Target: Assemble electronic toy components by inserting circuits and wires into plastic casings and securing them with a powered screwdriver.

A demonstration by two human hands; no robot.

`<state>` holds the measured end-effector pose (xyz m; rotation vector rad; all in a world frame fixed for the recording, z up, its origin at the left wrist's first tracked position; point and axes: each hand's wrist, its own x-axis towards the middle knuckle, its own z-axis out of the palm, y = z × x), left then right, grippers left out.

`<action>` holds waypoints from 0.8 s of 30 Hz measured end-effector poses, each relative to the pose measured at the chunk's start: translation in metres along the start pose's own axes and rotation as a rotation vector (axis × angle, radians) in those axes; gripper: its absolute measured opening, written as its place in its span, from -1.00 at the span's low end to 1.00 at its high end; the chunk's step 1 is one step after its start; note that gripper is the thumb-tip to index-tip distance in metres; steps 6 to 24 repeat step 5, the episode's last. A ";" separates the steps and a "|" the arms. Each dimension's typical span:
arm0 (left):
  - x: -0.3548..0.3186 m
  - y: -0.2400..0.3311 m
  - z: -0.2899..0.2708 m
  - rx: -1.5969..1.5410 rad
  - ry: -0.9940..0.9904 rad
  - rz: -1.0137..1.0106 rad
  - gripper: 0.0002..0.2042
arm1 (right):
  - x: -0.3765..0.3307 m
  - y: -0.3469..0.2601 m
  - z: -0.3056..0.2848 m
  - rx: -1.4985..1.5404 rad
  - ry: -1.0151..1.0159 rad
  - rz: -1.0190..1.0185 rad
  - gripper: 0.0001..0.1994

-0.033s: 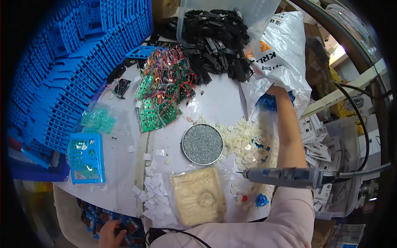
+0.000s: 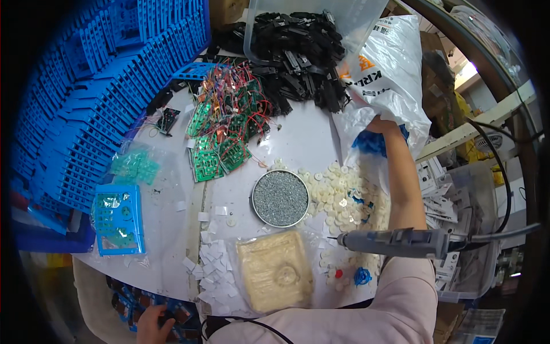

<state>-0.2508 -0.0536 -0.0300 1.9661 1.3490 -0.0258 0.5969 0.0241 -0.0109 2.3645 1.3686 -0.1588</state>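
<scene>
White tabletop (image 2: 298, 137) is carrying a round metal tin of grey granules (image 2: 281, 198) at its middle, with green circuit boards (image 2: 220, 143) lying farther left. Right hand (image 2: 382, 125) is reaching into a white plastic bag (image 2: 389, 74) at the far right, its grip hidden. Left hand (image 2: 152, 324) is resting curled on blue parts (image 2: 129, 304) at the near left edge.

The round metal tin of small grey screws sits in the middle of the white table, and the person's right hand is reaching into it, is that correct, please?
Not quite. The round metal tin of small grey screws does sit mid-table, but the right hand reaches into the white plastic bag beyond it, as the head view shows.
</scene>
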 end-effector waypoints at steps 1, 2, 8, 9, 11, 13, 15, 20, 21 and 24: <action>0.003 -0.001 0.003 0.001 0.000 0.009 -0.63 | -0.017 -0.001 -0.005 -0.024 -0.049 -0.011 -0.35; 0.002 -0.001 0.002 0.016 0.008 -0.002 -0.63 | -0.025 -0.016 -0.011 -0.031 -0.067 -0.057 -0.35; 0.014 0.007 -0.001 0.060 -0.004 0.018 -0.63 | -0.040 -0.018 -0.027 0.118 -0.365 0.167 -0.08; 0.014 0.007 -0.001 0.060 -0.004 0.018 -0.63 | -0.040 -0.018 -0.027 0.118 -0.365 0.167 -0.08; 0.014 0.007 -0.001 0.060 -0.004 0.018 -0.63 | -0.040 -0.018 -0.027 0.118 -0.365 0.167 -0.08; 0.014 0.007 -0.001 0.060 -0.004 0.018 -0.63 | -0.040 -0.018 -0.027 0.118 -0.365 0.167 -0.08; 0.014 0.007 -0.001 0.060 -0.004 0.018 -0.63 | -0.040 -0.018 -0.027 0.118 -0.365 0.167 -0.08; 0.014 0.007 -0.001 0.060 -0.004 0.018 -0.63 | -0.040 -0.018 -0.027 0.118 -0.365 0.167 -0.08; 0.014 0.007 -0.001 0.060 -0.004 0.018 -0.63 | -0.040 -0.018 -0.027 0.118 -0.365 0.167 -0.08; 0.014 0.007 -0.001 0.060 -0.004 0.018 -0.63 | -0.040 -0.018 -0.027 0.118 -0.365 0.167 -0.08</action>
